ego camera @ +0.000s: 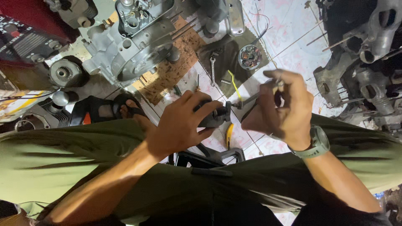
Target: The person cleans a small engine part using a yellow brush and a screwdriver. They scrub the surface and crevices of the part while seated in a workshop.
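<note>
Black and small, the motor part [217,117] sits clenched in the left hand [182,123] over the tiled floor [289,25]. The right hand [284,109] grips a thin tool [251,99] against it (angled); a slip could jab the left fingers [209,106].

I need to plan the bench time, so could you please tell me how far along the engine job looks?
Done: the engine case sits opened on the floor, with a wrench and a small round part laid out on a cloth. In hand: the left hand grips a small dark part while the right hand works a thin tool into it. Left: loose parts lie unassembled.
</note>
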